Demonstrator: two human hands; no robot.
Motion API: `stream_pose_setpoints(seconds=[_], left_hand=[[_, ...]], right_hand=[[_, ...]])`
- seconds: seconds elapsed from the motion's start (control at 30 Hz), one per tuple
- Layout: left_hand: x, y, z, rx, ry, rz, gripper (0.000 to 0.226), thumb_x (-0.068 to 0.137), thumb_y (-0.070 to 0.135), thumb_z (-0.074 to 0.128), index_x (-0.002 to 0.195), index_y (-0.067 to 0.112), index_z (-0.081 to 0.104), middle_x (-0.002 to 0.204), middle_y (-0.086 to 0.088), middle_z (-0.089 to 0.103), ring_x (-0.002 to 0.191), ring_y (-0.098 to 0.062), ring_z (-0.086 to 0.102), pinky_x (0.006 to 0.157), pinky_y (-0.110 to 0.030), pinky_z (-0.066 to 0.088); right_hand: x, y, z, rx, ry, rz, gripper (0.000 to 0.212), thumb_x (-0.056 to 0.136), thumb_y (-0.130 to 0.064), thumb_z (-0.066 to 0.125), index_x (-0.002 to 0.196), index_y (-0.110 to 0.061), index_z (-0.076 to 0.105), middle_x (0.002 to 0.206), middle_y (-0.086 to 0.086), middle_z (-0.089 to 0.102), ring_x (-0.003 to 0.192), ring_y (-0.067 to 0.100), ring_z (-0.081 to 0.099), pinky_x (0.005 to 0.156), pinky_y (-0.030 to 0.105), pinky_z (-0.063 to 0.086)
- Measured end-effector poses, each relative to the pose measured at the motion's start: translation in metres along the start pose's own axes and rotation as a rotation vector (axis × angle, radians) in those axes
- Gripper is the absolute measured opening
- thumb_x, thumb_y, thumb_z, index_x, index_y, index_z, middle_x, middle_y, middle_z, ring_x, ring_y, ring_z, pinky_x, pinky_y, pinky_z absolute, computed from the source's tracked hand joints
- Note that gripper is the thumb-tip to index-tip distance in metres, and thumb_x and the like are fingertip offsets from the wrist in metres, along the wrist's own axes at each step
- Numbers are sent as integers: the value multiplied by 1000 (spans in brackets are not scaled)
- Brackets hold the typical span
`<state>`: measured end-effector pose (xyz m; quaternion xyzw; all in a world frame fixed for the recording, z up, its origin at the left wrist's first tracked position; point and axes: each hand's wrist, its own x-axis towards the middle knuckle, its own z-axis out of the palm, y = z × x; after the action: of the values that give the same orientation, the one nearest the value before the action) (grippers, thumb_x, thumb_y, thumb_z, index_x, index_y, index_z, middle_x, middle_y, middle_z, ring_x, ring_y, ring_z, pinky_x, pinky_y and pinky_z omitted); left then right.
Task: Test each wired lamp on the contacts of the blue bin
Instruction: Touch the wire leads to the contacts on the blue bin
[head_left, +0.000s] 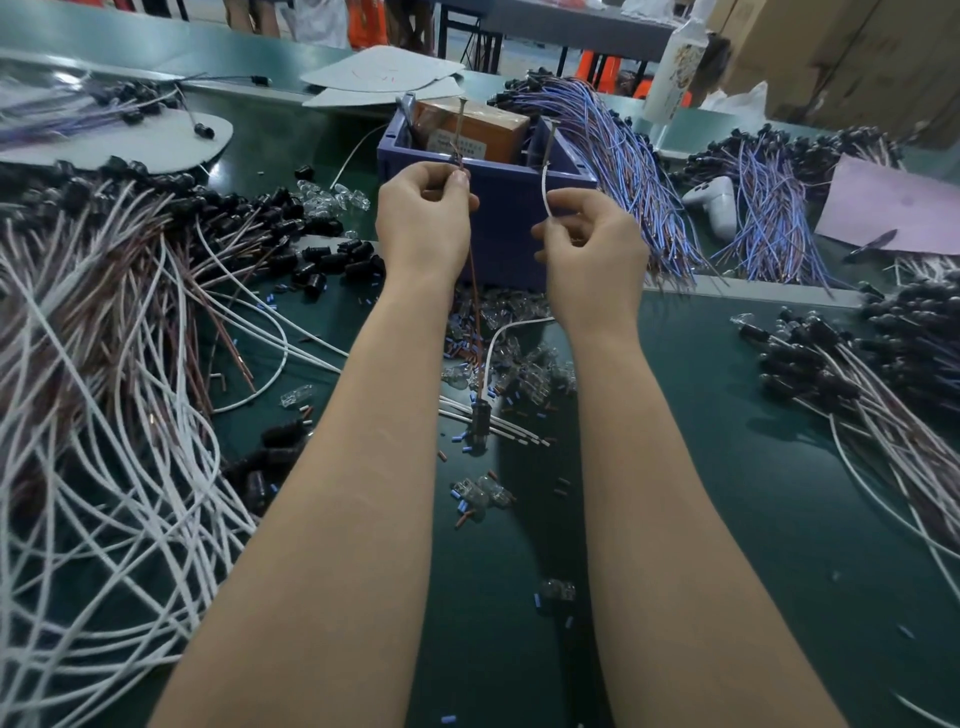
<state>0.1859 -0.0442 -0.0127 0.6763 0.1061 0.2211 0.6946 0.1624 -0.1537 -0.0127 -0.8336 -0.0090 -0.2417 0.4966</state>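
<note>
A blue bin (498, 208) stands at the table's middle, with two upright metal contact pins, the left pin (459, 124) and the right pin (551, 140), at its near rim. My left hand (423, 218) pinches a brown wire (474, 291) and holds its tip up against the base of the left pin. My right hand (589, 244) pinches a white wire (545, 192) whose tip rises toward the right pin. Both wires hang down to a black lamp socket (480, 415) dangling between my forearms above the table.
Heaps of white and brown wired black sockets (104, 312) cover the left of the green table. Blue-purple wired bundles (623, 156) lie right of the bin, more sockets (857, 374) at far right. Loose clear bulbs (519, 364) and small blue bits litter the middle. An orange box (467, 130) sits inside the bin.
</note>
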Motion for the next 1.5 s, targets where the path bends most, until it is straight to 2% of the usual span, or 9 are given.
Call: stream_pose_setpoints(seconds=[0.3,0.57,0.73,0.97,1.2,1.5], left_hand=[[-2,0,0,-14,-10,-8,8,95,16,54,91,16,61,70,6,62,61,-5,51,73,-28,47],[-3,2,-1,-17,-26,-3,8,95,16,54,92,17,61,72,5,62,60,-5,50,71,-27,46],[-3,2,0,3,-32,5,8,95,18,54,90,19,61,72,6,63,62,-4,51,73,-28,47],[-3,1,0,1,-39,2,11,94,18,54,85,23,59,72,5,63,62,-5,51,70,-27,45],[-4,1,0,7,-38,0,10,94,19,54,86,23,60,73,6,64,64,-4,52,70,-26,45],[-4,1,0,3,-28,-7,9,95,17,53,93,16,62,74,5,63,67,-6,53,78,-32,51]], right_hand=[[0,3,-1,-8,95,39,26,91,-8,50,111,-12,65,91,4,71,85,28,67,83,44,53],[-2,1,3,-2,13,-7,26,91,-7,51,113,-11,65,93,5,71,87,26,67,86,44,52],[-1,1,2,25,23,-17,26,91,-5,51,112,-10,66,89,1,70,88,21,67,87,42,52],[-1,2,4,54,79,8,25,91,-6,52,113,-8,65,92,4,71,87,24,67,85,42,53],[-3,-2,7,53,34,-35,26,92,-5,54,114,-10,65,90,1,70,88,21,67,86,40,53],[-3,0,6,59,30,-42,27,91,-4,52,114,-10,65,83,-3,67,85,22,67,87,41,52]])
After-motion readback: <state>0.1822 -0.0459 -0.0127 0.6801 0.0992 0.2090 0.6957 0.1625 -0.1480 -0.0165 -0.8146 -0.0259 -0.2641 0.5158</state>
